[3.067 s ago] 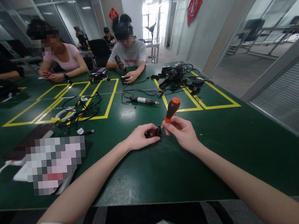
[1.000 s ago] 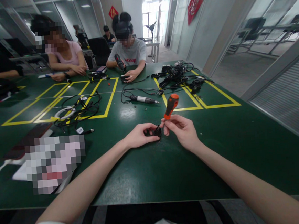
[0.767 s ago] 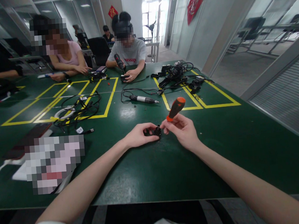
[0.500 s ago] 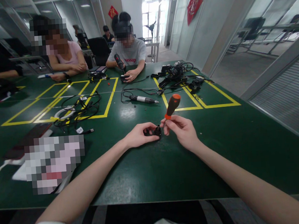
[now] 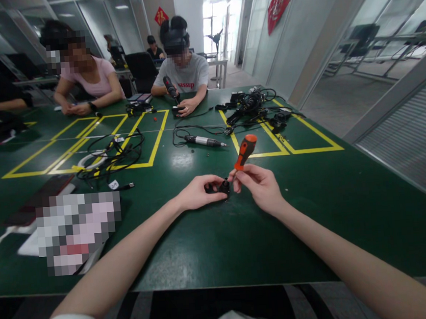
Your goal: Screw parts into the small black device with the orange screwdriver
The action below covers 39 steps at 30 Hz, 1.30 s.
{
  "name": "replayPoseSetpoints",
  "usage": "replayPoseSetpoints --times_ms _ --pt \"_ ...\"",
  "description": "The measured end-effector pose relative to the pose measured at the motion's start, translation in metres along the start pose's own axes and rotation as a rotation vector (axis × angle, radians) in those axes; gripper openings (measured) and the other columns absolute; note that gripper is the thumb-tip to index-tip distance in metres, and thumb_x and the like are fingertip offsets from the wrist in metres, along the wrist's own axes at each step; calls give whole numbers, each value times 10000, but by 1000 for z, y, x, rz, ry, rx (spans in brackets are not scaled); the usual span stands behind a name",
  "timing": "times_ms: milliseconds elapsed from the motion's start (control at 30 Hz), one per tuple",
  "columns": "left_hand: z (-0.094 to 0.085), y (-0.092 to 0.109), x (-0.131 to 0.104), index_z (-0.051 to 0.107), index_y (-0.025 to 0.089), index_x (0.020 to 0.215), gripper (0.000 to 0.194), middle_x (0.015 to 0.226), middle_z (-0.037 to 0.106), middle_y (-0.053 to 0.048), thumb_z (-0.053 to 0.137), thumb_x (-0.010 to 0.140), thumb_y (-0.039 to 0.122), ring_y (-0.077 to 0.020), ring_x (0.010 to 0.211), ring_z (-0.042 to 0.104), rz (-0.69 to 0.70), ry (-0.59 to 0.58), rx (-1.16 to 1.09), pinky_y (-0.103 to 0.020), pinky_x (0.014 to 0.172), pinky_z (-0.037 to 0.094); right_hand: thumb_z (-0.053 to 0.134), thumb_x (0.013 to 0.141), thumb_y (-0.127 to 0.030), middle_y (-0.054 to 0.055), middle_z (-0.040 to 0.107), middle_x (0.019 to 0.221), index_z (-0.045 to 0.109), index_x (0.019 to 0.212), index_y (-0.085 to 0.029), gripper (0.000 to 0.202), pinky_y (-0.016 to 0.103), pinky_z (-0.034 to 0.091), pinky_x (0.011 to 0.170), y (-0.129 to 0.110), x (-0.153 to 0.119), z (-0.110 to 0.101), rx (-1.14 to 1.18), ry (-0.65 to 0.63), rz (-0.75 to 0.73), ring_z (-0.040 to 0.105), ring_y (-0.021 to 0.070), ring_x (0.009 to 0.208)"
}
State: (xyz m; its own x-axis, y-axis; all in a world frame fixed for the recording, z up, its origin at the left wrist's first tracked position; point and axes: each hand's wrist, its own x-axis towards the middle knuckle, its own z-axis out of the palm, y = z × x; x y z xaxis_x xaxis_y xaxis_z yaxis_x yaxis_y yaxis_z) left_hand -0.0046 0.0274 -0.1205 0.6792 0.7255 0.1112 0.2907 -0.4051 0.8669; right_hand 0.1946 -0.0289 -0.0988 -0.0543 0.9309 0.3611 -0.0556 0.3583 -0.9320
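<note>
Near the middle of the green table (image 5: pixel 174 231), my left hand (image 5: pixel 198 192) has its fingers around a small black part (image 5: pixel 224 186) resting on or just over the surface. My right hand (image 5: pixel 261 185) pinches the shaft of a screwdriver whose orange and dark handle (image 5: pixel 247 151) points up and slightly right. The shaft slants down toward the black part; its tip is too small to make out. Beyond my hands lies a silver and black pen-like tool (image 5: pixel 204 141) with a cord.
Black cables (image 5: pixel 113 157) lie at the left, and a bigger cable pile (image 5: pixel 251 107) at the back right. A phone (image 5: pixel 41 200) and a partly blurred packet (image 5: pixel 89 228) are at the left. Across the table, a person (image 5: pixel 187 73) holds a power screwdriver (image 5: pixel 169 87); another person (image 5: pixel 92 80) sits beside.
The handle of my screwdriver has turned about its axis, showing more orange. My hands stay in place. The person in pink has shifted left and drawn their hands together.
</note>
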Motion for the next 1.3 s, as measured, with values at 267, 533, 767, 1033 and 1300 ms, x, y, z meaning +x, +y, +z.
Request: replayPoseSetpoints --times_ms 267,533,767,1033,1300 --pt "-1 2 0 736 166 1103 427 884 686 -11 796 784 444 -154 790 569 -16 -1 21 -289 771 459 825 817 -546 10 730 708 641 829 -214 379 279 566 548 -2 -2 1 25 8 -5 617 123 532" --pt "0 1 0 727 169 1110 422 920 693 -16 779 797 445 -158 811 576 -6 -8 22 -290 772 454 756 859 -604 30 729 719 668 760 -197 429 273 551 541 0 0 -1 12 -22 -15 614 119 533" --pt "0 1 0 730 169 1100 410 906 691 -12 782 800 443 -152 794 570 8 -6 26 -285 766 451 819 822 -554 9 725 709 639 852 -214 386 278 572 574 1 -2 0 -3 -7 -16 621 125 553" --pt "0 1 0 731 164 1089 396 890 687 -10 778 806 436 -154 798 579 9 -4 33 -281 757 451 723 891 -599 31 717 773 686 816 -204 404 293 553 553 4 0 -1 -29 -7 -48 607 124 548" --pt "0 -1 0 730 164 1091 400 890 684 -6 782 802 435 -148 785 570 13 -1 35 -282 757 457 824 817 -534 11 709 745 628 806 -216 373 276 564 535 3 -2 1 0 30 -9 605 121 554"
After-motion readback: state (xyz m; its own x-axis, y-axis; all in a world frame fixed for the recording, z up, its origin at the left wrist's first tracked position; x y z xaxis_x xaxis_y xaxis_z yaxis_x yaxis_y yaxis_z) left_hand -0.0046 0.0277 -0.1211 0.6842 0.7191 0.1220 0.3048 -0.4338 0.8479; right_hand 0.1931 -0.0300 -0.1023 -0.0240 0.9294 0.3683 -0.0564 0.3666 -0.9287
